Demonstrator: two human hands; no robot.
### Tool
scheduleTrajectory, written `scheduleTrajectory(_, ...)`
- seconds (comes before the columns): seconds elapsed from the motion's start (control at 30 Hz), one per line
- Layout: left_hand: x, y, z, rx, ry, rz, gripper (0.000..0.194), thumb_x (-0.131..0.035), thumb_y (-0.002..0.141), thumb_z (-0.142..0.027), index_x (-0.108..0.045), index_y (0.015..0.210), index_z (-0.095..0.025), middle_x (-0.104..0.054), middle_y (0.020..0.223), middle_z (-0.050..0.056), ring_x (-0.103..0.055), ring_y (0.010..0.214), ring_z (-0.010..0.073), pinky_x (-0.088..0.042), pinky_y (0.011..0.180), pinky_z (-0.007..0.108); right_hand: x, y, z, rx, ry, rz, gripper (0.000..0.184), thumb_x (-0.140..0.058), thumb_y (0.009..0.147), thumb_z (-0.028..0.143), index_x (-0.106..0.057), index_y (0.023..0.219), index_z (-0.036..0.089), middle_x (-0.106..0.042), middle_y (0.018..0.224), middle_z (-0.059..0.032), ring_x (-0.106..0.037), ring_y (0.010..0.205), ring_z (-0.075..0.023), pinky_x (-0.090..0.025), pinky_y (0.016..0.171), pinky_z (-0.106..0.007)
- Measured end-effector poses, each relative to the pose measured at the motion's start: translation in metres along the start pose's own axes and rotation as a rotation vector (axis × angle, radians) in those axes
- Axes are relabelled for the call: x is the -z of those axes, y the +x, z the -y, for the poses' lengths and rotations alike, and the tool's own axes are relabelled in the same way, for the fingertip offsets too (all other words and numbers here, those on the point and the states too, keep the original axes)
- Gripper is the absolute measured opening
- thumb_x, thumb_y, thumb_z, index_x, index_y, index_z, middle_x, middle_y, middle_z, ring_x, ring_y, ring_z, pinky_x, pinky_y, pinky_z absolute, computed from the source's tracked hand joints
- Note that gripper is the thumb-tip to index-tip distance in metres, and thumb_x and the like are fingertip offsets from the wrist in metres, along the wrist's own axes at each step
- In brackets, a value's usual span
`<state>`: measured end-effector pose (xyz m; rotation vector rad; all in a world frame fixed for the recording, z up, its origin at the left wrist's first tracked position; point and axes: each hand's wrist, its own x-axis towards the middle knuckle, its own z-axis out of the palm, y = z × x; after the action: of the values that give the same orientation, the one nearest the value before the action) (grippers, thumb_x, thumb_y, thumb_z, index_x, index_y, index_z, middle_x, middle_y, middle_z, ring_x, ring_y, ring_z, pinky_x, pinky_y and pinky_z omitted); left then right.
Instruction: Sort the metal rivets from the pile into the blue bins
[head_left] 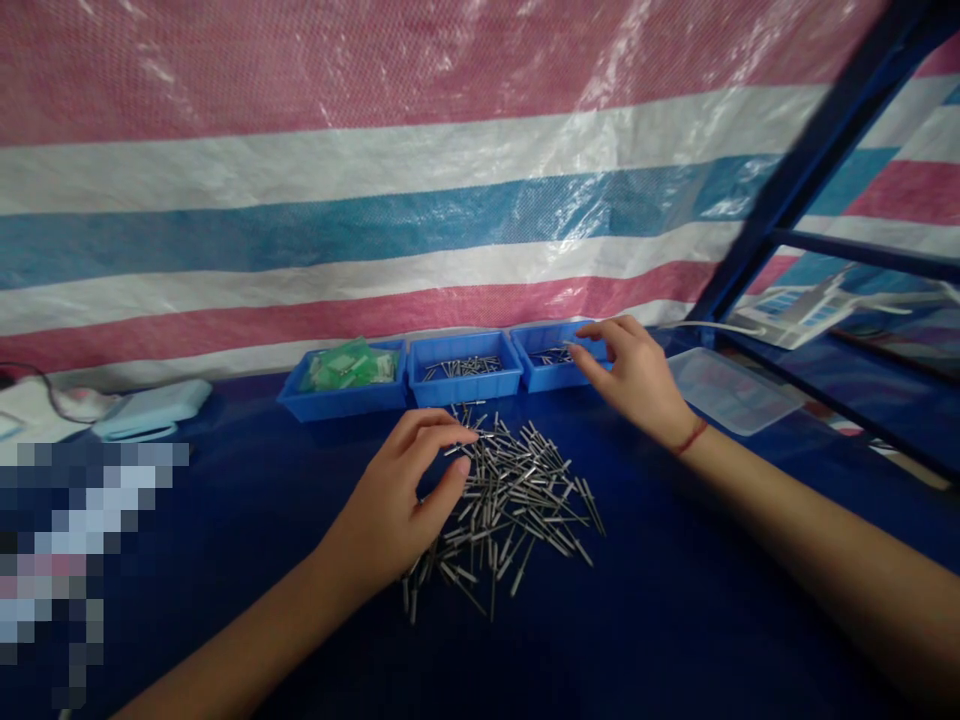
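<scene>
A loose pile of silver blind rivets (517,480) lies on the dark blue tabletop. My left hand (409,480) is over the pile's left side, thumb and fingers apart, with fingertips close to the rivets. Farther back, my right hand (634,375) reaches over the right blue bin (551,377). A small pale piece, seemingly a rivet, shows at its thumb and index fingertips. Rivets also lie in this bin and in the middle blue bin (465,387). The left blue bin (341,402) contains green plastic packets (352,365).
A clear plastic lid (731,390) lies right of the bins, near a dark blue metal frame (795,150). A light blue case (154,408) is at the left. Behind the table hangs a striped plastic sheet (375,235).
</scene>
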<state>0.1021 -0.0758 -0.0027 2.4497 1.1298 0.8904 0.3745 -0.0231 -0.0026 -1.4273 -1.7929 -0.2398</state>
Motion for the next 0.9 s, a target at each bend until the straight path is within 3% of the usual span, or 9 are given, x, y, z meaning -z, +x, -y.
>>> scheduleTrajectory(0.13, -0.001, 0.003, 0.01, -0.01, 0.061, 0.1, 0.017, -0.044, 0.089, -0.021, -0.059, 0.097, -0.019, -0.057, 0.099, 0.005, -0.055, 0.094, 0.0168, -0.044, 0.086, 0.034, -0.009, -0.003, -0.011, -0.055, -0.012, 0.027, 0.018, -0.055, 0.08, 0.025, -0.062, 0.093, 0.014, -0.06, 0.084, -0.0089, -0.058, 0.075, -0.0206, -0.047, 0.071, -0.036)
scheduleTrajectory(0.27, -0.001, 0.002, 0.015, -0.023, 0.139, 0.219, 0.017, -0.049, 0.086, -0.027, -0.061, 0.094, -0.018, -0.06, 0.085, 0.003, -0.056, 0.081, 0.0165, -0.045, 0.076, 0.032, -0.01, -0.013, 0.008, 0.056, 0.059, 0.082, 0.016, -0.053, 0.081, 0.023, -0.062, 0.092, 0.015, -0.061, 0.088, -0.0085, -0.059, 0.079, -0.021, -0.048, 0.073, -0.036)
scheduleTrajectory(0.43, -0.004, 0.001, 0.016, -0.038, 0.204, 0.37, 0.021, -0.051, 0.086, -0.032, -0.061, 0.097, -0.017, -0.06, 0.091, 0.005, -0.056, 0.084, 0.0187, -0.045, 0.075, 0.033, -0.006, -0.025, 0.035, 0.189, 0.177, 0.2, 0.019, -0.05, 0.083, 0.021, -0.06, 0.098, 0.015, -0.06, 0.097, -0.0095, -0.058, 0.089, -0.0205, -0.05, 0.075, -0.035)
scheduleTrajectory(0.67, -0.003, 0.003, 0.019, -0.066, 0.218, 0.415, 0.022, -0.043, 0.093, -0.03, -0.061, 0.095, -0.018, -0.062, 0.089, 0.003, -0.058, 0.083, 0.0168, -0.044, 0.075, 0.03, -0.001, -0.034, 0.051, 0.356, 0.212, 0.29, 0.02, -0.049, 0.085, 0.02, -0.059, 0.102, 0.014, -0.06, 0.1, -0.01, -0.057, 0.094, -0.0195, -0.048, 0.084, -0.036)
scheduleTrajectory(0.9, 0.002, 0.004, 0.019, -0.176, 0.32, 0.449, 0.022, -0.045, 0.092, -0.032, -0.062, 0.101, -0.02, -0.063, 0.092, 0.004, -0.06, 0.083, 0.0187, -0.043, 0.073, 0.032, -0.001, -0.04, 0.057, 0.393, 0.203, 0.363, 0.021, -0.048, 0.086, 0.021, -0.06, 0.102, 0.012, -0.06, 0.102, -0.0103, -0.058, 0.092, -0.0196, -0.049, 0.083, -0.036)
